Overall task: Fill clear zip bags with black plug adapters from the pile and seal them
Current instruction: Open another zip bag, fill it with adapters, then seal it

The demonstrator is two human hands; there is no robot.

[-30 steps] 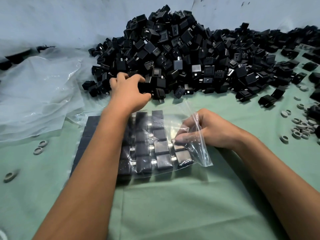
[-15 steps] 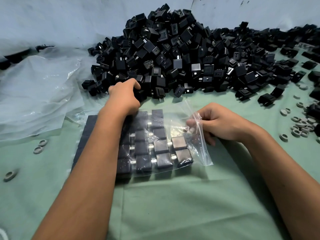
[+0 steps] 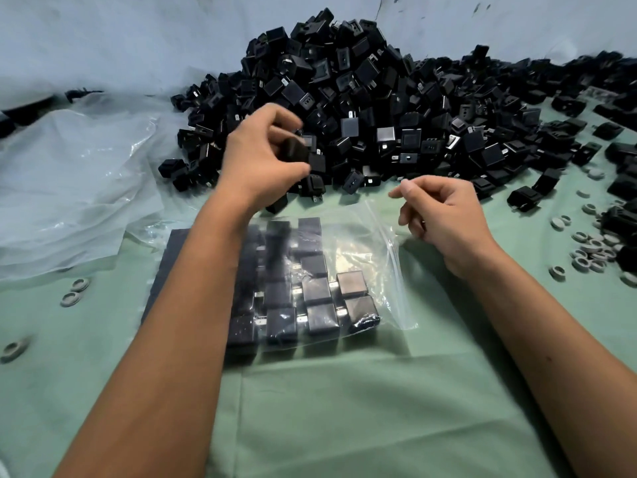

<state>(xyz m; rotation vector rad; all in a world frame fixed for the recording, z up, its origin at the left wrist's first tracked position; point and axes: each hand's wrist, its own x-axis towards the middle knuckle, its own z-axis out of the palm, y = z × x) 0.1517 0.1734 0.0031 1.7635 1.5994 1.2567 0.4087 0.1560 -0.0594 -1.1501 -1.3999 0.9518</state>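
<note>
At frame centre, the left hand (image 3: 262, 157) grips an adapter (image 3: 293, 150); the right hand (image 3: 444, 215), fingers loosely curled, holds nothing above the zip bag (image 3: 351, 243), whose mouth faces right.

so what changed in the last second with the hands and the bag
The left hand lifted off the pile, now holding a black adapter. The right hand let go of the zip bag mouth and rose above it, holding nothing. The bag and packed adapters stayed put.

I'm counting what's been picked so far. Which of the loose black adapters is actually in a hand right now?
The adapter gripped in the left hand, lifted above the pile's near edge. The rest lie loose or sit inside the zip bag.
</note>
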